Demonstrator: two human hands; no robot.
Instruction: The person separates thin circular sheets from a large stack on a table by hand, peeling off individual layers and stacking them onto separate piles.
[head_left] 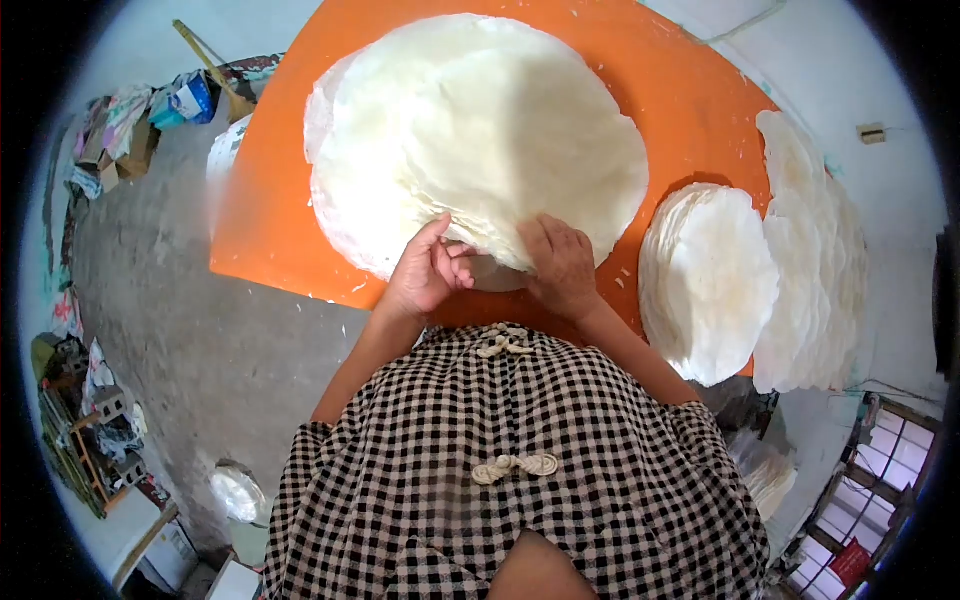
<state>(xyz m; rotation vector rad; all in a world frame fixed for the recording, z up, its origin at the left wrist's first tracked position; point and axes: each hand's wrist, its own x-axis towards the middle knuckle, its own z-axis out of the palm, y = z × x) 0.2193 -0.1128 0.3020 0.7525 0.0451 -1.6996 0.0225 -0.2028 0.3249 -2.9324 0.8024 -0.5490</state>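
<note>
A large stack of thin, round, pale sheets [470, 120] lies on the orange table [690, 110]. Its near edge is lifted and layered between my two hands. My left hand [432, 272] is at the left of that edge, palm turned up, thumb raised against the layers and fingers curled. On the right, my right hand [562, 262] is closed over the edge, back of the hand up, gripping the sheets from above. Below the raised edge, a gap shows between the hands.
A smaller stack of pale rounds [708, 285] sits at the table's right, beside overlapping sheets [810, 260] near the wall. A broom [215, 70] and boxes [135, 150] are at the upper left. Clutter [95, 430] and a shiny round object [237, 492] are at the lower left.
</note>
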